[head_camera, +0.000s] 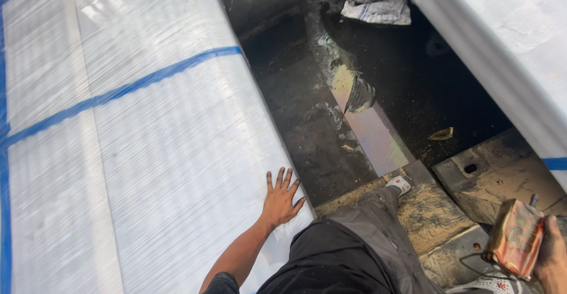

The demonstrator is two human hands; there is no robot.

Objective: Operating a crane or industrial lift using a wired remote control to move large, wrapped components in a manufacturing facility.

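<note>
Right hand (552, 255): bottom right corner, only partly in frame; fingers closed around a small reddish-brown handheld device (515, 238), held upright, a thin cord trailing below it.

Left hand (282, 198): lower centre, fingers spread apart, palm flat against the roll's near lower edge, holding nothing.

Legs: dark grey trousers (354, 247), one white shoe (400, 183) forward on the platform, the other at the bottom edge.

Large white woven-plastic roll (153, 134): fills the left half of the view; crossed by blue stripes (136, 84). Long axis runs from near left away toward upper centre. It lies to the left of the person, directly under the left hand; the right hand is well apart from it, on the far side of the legs.

Worn steel platform (449, 217): under the feet, brown with grime.

Dark floor pit (407, 87): beyond the shoe, between the two rolls; an oily sheen streak (369, 128), a yellow scrap (442, 134).

Second white roll (514, 46): right edge, running diagonally, one blue band near its lower end.

Crumpled white sack (378, 5): farthest, at the top of the pit.
</note>
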